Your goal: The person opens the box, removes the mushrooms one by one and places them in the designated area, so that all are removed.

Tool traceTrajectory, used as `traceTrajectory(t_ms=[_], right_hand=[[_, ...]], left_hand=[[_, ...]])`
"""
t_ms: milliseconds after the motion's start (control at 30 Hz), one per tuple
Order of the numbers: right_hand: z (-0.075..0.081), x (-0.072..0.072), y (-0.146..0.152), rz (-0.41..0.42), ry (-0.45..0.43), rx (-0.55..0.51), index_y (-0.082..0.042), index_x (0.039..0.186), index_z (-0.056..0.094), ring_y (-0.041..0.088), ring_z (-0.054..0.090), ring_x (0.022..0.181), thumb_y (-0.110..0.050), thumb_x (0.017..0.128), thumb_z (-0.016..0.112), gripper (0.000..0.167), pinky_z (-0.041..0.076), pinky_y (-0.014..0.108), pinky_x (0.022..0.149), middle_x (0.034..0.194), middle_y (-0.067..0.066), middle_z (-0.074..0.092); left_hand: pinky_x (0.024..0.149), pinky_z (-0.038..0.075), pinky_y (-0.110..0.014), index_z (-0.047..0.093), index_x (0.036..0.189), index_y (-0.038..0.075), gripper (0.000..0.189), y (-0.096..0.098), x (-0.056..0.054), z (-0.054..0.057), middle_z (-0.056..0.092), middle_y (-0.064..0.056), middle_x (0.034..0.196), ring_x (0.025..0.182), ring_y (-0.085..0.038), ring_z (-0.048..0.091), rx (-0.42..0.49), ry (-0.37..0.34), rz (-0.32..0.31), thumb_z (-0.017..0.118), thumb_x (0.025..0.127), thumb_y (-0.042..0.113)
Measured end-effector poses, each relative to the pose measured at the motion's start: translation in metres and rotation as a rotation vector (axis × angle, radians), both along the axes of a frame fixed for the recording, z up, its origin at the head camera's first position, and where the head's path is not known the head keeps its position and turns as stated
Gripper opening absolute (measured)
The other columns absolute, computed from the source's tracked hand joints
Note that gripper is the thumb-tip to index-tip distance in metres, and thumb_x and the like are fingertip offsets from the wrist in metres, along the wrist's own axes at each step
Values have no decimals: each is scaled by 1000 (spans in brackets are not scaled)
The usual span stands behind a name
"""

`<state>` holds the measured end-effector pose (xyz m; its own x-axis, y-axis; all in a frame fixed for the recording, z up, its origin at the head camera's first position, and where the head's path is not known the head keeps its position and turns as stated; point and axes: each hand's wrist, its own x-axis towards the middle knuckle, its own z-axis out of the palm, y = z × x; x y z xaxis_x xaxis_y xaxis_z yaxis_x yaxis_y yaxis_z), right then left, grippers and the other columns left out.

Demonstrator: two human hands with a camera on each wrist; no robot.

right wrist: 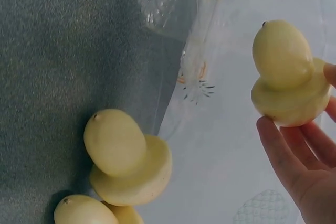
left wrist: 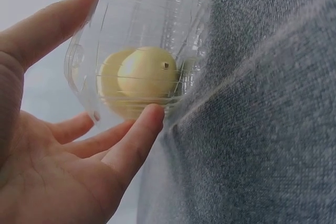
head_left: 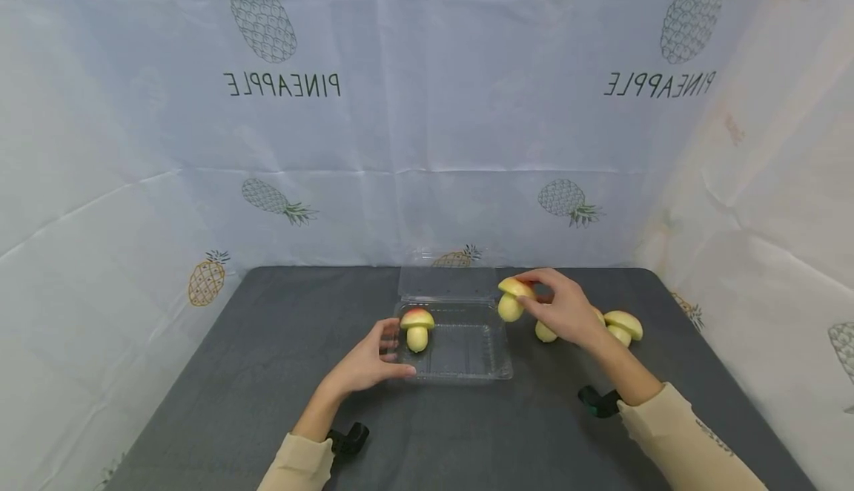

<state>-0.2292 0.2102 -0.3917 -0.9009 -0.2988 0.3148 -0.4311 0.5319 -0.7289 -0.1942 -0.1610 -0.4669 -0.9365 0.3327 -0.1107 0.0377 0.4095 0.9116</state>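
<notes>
In the head view my right hand [head_left: 562, 305] holds a yellow toy mushroom [head_left: 511, 308] with a reddish cap, raised by the right side of a clear plastic box [head_left: 460, 378]. The right wrist view shows the fingertips on the cap of this mushroom [right wrist: 283, 56], its stem pointing up in that view. My left hand [head_left: 368, 357] grips the front left corner of the box, thumb at the front and fingers along the left side. Inside the box, at its left, lies another mushroom [head_left: 417, 331]; the left wrist view shows its stem end [left wrist: 149, 74] through the plastic.
More toy mushrooms [head_left: 623, 325] lie on the dark table [head_left: 280, 372] to the right, partly hidden behind my right hand. The box's clear lid [head_left: 447, 281] stands open toward the back. A pineapple-printed cloth [head_left: 427, 127] hangs behind the table and along its sides.
</notes>
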Motion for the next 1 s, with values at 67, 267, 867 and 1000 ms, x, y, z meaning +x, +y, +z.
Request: traceTrajectory(t_ms=[67, 267, 867, 1000], right_hand=[[0, -2, 1, -4, -6, 17, -6, 131, 65, 33, 61, 115, -13, 97, 72, 36, 60, 37, 87, 128, 14, 60], [-5, -11, 5, -2, -16, 52, -5, 132, 65, 34, 62, 113, -13, 97, 72, 36, 61, 37, 85, 129, 16, 60], [-35, -39, 19, 23, -70, 114, 1, 130, 64, 36, 59, 113, -11, 97, 71, 36, 59, 44, 88, 126, 18, 60], [-41, -43, 20, 35, -76, 136, 0, 130, 64, 36, 60, 113, -10, 97, 71, 35, 59, 45, 88, 126, 18, 60]], left_hand=[[105, 48, -53, 25, 158, 5, 98, -1, 0, -1, 35, -23, 155, 136, -43, 46, 0, -2, -1, 87, 84, 23], [105, 48, -53, 24, 158, 4, 98, -2, 0, -1, 35, -23, 155, 136, -43, 46, 3, -7, -6, 86, 85, 23], [105, 48, -53, 25, 157, 5, 96, -3, 0, 0, 35, -23, 155, 136, -42, 46, 11, -16, -2, 86, 85, 23], [105, 48, -54, 25, 157, 4, 97, -3, -1, 0, 35, -24, 155, 136, -43, 47, 18, -15, -1, 86, 85, 24]])
